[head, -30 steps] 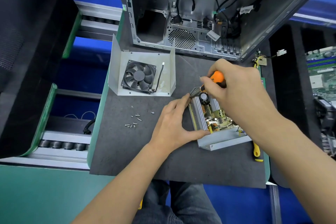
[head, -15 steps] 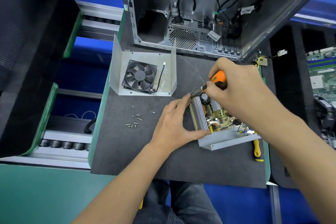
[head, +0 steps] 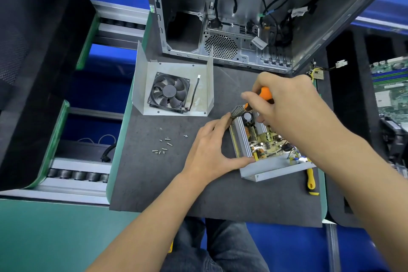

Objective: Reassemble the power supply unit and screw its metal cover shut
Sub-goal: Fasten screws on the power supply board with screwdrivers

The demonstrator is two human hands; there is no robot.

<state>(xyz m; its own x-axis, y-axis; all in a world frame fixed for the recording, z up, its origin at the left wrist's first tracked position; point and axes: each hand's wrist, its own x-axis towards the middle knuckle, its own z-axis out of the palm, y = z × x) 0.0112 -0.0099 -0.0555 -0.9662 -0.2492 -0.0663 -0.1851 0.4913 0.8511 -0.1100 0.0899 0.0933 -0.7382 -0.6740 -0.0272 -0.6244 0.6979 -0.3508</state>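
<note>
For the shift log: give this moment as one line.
stage: board in open PSU base | right hand: grips orange screwdriver | left hand: holds base | cover with fan: off, apart | loose screws: on mat

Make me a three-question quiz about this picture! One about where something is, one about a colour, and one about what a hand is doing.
1. Where is the fan?
A. inside the loose metal cover
B. on the circuit board
C. in the person's lap

2. What colour is the screwdriver handle?
A. green
B. orange
C. white

3. What is the right hand doing?
A. resting flat
B. picking up screws
C. gripping the screwdriver

Answers: 1 A, the fan sits within the bent cover; 2 B, orange shows between the fingers; 3 C, fingers curl round the handle over the power supply.
</note>
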